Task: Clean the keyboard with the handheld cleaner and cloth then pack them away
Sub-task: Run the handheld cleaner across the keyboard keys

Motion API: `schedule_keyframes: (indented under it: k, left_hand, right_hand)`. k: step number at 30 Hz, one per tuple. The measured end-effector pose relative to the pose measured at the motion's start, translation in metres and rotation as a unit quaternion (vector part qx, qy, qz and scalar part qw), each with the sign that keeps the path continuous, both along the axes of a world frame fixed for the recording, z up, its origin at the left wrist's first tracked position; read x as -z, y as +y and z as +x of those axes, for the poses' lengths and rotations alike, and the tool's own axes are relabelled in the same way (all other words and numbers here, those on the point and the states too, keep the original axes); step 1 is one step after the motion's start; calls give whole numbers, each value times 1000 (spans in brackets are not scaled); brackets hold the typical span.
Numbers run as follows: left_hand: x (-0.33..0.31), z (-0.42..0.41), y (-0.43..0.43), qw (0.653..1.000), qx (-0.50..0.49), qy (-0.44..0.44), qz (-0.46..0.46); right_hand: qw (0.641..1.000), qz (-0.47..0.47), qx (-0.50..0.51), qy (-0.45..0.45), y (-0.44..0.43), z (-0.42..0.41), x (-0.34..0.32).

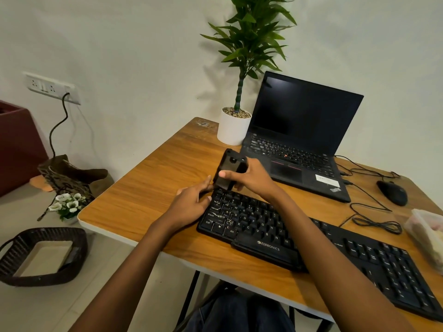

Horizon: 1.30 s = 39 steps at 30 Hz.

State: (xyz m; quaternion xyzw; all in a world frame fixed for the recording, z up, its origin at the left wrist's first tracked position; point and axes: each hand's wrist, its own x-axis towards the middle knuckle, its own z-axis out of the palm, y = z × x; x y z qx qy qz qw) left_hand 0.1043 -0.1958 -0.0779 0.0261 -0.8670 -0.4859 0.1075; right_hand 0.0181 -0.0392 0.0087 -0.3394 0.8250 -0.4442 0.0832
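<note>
A black keyboard (311,245) lies slantwise across the wooden table (153,188). My right hand (251,178) grips a black handheld cleaner (227,168), its lower end down at the keyboard's far left corner. My left hand (191,204) lies at that same corner with its fingers nearly straight, fingertips by the cleaner's lower end. No cloth is clearly in view.
An open black laptop (299,140) and a white potted plant (233,125) stand behind the keyboard. A black mouse (393,192) and loose cables (374,219) lie to the right, beside a clear plastic container (429,233). A dark woven basket (43,257) sits on the floor at left.
</note>
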Motion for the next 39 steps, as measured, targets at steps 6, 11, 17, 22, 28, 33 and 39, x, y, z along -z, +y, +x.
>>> schedule_keyframes:
  k: [6, 11, 17, 22, 28, 33, 39]
  left_hand:
    - [0, 1, 0, 1000, 4, -8, 3]
    - [-1, 2, 1, 1000, 1, -12, 2]
    - [-5, 3, 3, 1000, -8, -1, -1]
    - [-6, 5, 3, 1000, -4, -6, -3]
    - [-8, 6, 2, 1000, -5, -8, -23]
    - [-10, 8, 5, 1000, -4, -17, -3]
    - [-13, 9, 6, 1000, -2, -16, -5]
  right_hand:
    - [997, 62, -9, -48, 51, -3, -20]
    - [993, 100, -27, -51, 55, 7, -29]
    - [998, 58, -35, 3, 13, 25, -12]
    - [999, 22, -40, 0, 13, 33, -6]
    - [989, 138, -53, -11, 38, 15, -29]
    - [995, 76, -59, 10, 12, 30, -14]
    - [995, 83, -50, 0, 19, 24, -16]
